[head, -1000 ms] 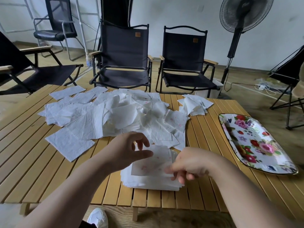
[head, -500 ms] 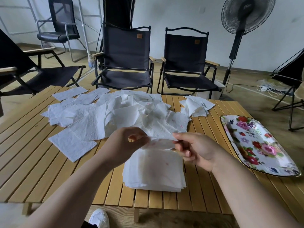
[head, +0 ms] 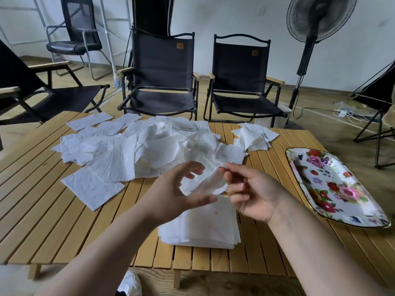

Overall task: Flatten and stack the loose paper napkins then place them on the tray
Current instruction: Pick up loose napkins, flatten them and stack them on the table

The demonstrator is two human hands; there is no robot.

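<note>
Person's R hand [head: 254, 195] pinches a crumpled napkin [head: 205, 183], thumb & forefinger clamped on its top edge, just above the stack of flattened napkins [head: 203, 227] near the desk [head: 42, 210] front edge. Beside it the L hand [head: 175, 195], thumb & fingers spread apart; contact w/ the napkin can't be told. Behind the stack lies the loose napkin pile [head: 132, 150], w/ a smaller heap [head: 254, 136] further R. The floral tray [head: 333, 189] sits R of the stack, apart from it.
</note>
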